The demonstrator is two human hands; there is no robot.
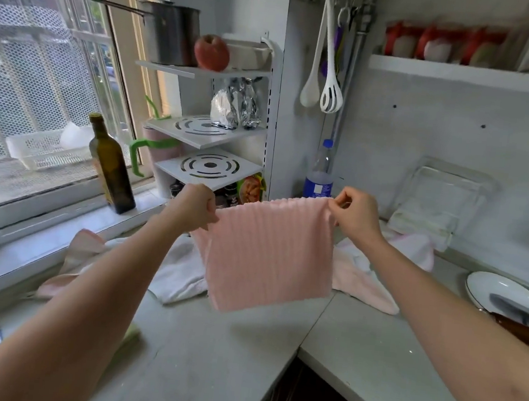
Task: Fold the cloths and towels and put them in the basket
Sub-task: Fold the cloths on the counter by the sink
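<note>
A: Where does the folding stand?
B: Early. The pink ribbed cloth (266,259) hangs unfolded, its top corners pinched by the left grip (195,206) and right grip (358,215).
A: And the rest?
B: A white towel (180,273) and pale pink towel (365,282) lie crumpled on the tabletop (239,361) below both grips; the white basket (38,148) far left of them waits.
</note>
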